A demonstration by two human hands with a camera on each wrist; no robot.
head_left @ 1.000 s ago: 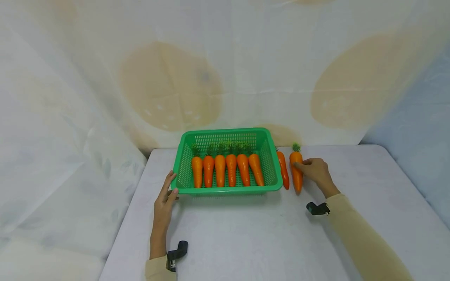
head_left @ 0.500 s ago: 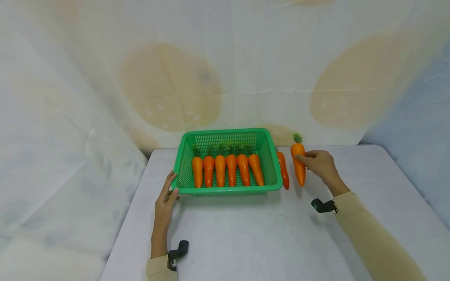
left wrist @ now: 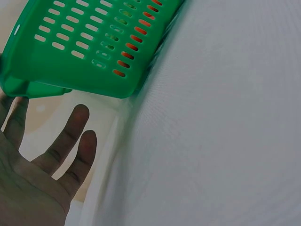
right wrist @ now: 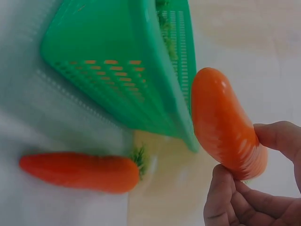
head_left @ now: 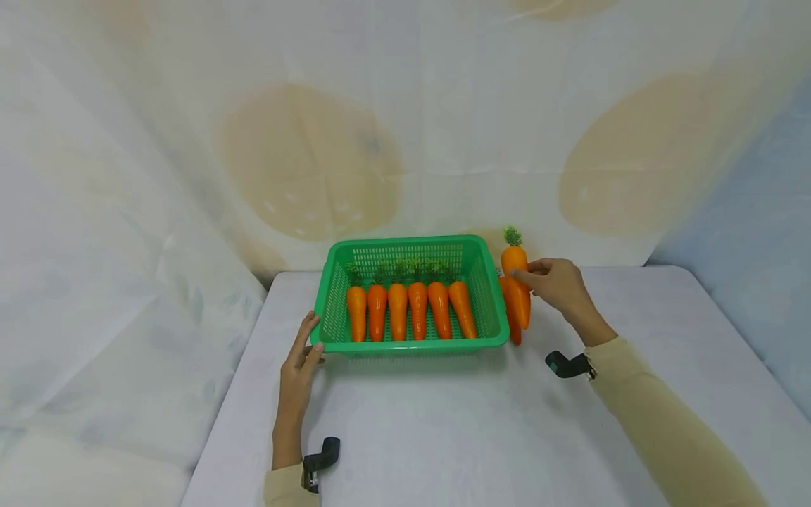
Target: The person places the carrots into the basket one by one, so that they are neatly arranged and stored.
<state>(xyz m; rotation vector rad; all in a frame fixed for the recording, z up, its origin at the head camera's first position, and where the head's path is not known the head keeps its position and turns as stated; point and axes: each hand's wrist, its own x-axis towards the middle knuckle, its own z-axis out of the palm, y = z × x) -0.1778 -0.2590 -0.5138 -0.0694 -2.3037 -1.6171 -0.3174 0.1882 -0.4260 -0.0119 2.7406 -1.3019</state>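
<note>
My right hand [head_left: 557, 283] pinches an orange carrot [head_left: 516, 259] with a green leafy top, held up just outside the right rim of the green basket [head_left: 405, 346]. In the right wrist view, thumb and fingers grip this carrot [right wrist: 223, 117] near its thick end, and the tip points up toward the rim. Below it, another carrot [right wrist: 80, 172] lies on the table beside the basket. Inside the basket, several carrots [head_left: 398, 313] lie side by side, leafy tops toward the back. My left hand [head_left: 296, 373] rests at the basket's front left corner, fingers [left wrist: 70, 132] mostly straight.
A white cloth-covered table [head_left: 418, 429] extends in front of the basket. Close behind stands a pale curtain [head_left: 456, 141] with tan round patterns. The table's right edge [head_left: 747, 345] shows beyond my right arm.
My right hand has lifted the carrot off the table and carried it left, over the carrot lying beside the basket. The left hand and basket have stayed in place.
</note>
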